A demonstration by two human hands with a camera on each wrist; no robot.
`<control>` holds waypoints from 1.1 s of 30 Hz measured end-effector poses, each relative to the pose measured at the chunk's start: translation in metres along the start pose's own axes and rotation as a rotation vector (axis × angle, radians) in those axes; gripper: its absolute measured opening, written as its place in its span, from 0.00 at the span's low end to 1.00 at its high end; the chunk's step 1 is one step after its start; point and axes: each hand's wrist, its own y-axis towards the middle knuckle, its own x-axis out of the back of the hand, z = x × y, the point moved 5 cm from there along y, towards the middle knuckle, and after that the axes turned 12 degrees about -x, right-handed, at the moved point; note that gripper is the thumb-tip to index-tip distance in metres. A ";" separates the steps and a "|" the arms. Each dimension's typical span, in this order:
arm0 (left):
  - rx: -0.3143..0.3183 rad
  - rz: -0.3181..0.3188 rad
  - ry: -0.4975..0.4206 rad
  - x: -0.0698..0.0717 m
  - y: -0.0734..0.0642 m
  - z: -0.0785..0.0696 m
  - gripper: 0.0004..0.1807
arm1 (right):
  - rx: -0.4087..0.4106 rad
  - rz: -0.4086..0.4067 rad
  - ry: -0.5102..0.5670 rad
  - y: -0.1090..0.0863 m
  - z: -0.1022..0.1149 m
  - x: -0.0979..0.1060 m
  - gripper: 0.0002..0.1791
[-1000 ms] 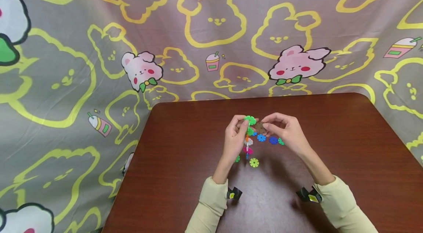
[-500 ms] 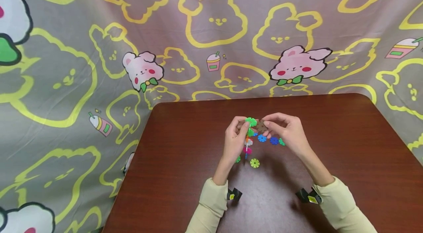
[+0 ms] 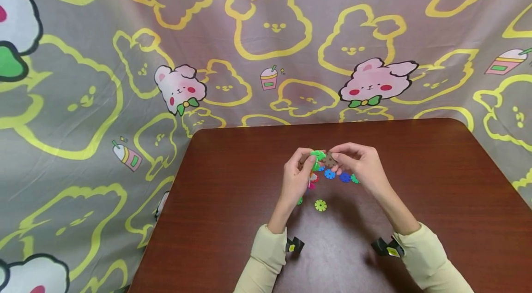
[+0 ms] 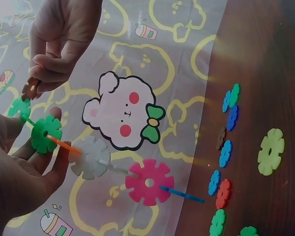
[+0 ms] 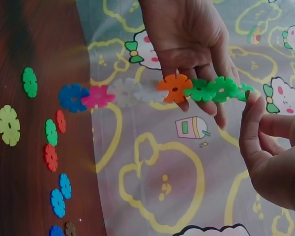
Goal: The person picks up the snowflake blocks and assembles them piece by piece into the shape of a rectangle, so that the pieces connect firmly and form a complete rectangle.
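My left hand (image 3: 296,173) holds a chain of interlocking snowflake discs near its green end, with the rest of the chain hanging out past the fingers. Along that chain come green discs, an orange disc (image 5: 176,89), whitish discs, a pink disc (image 4: 149,182) and a blue disc (image 5: 73,98) at the far end. My right hand (image 3: 360,166) pinches a brown snowflake disc (image 4: 30,88) between thumb and fingers, right at the outermost green disc (image 4: 19,108). From the right wrist view the brown disc is mostly hidden behind the fingertips.
Loose discs lie in a rough row on the brown table (image 3: 224,219), among them a dark blue disc (image 3: 345,177) and a red disc (image 4: 223,193). A yellow-green disc (image 3: 320,205) lies nearer to me. A patterned cloth (image 3: 291,20) hangs behind the table.
The chain has tilted, so its blue end no longer hangs below the left hand in the head view. Its green end has shifted slightly right and down beside the brown disc.
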 end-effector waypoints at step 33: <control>-0.100 0.000 0.152 0.000 0.002 -0.021 0.04 | 0.011 -0.177 -0.204 -0.002 0.007 -0.013 0.07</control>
